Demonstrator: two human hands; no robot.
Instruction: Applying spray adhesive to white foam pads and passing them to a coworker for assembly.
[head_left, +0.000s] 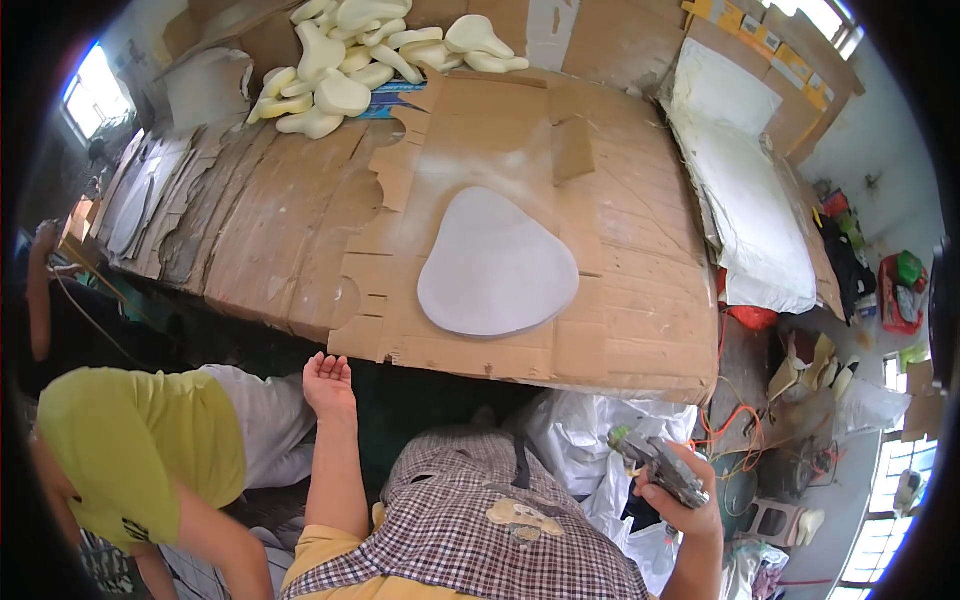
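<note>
A pale grey pad (497, 265), shaped like a rounded triangle, lies flat on the cardboard-covered table (640, 330). My left hand (328, 383) is just off the table's front edge, palm up, with bent fingers and nothing in it. Low on the right, apart from the pad, my right hand (690, 500) grips a metal spray gun (670, 474) with a green-smeared front end. The fingers round its handle are partly hidden.
Cream foam pads (340, 75) are heaped at the back left. A white-covered board (750, 200) stands along the right. A co-worker in a yellow-green shirt (140, 440) bends close on my left. White plastic bags (580, 430) and an orange hose (735, 425) lie right of me.
</note>
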